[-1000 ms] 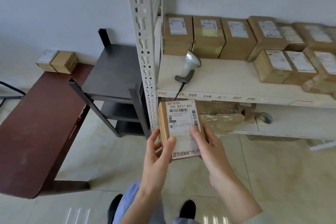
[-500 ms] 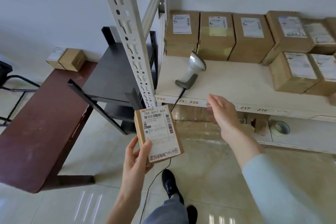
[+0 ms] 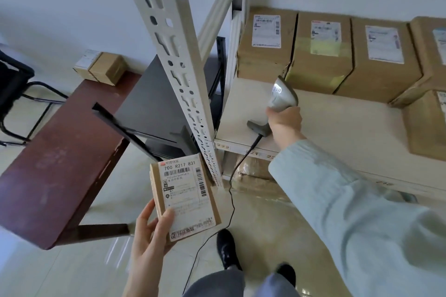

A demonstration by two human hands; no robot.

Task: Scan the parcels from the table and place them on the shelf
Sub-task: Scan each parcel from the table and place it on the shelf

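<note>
While the shelf [image 3: 337, 128] already carries a row of labelled boxes [image 3: 321, 50], one more box [image 3: 106, 67] waits on the brown surface [image 3: 53, 164]. Left hand [image 3: 149, 231] grips the parcel [image 3: 185, 198], label up, below the shelf edge. Right hand [image 3: 284, 120] curls round the scanner [image 3: 281, 96] on the shelf. By my reading, scanning and shelving remain.

Left hand [image 3: 149, 231] holds parcel [image 3: 184, 200]; right hand [image 3: 284, 122] grips scanner [image 3: 281, 95].
</note>
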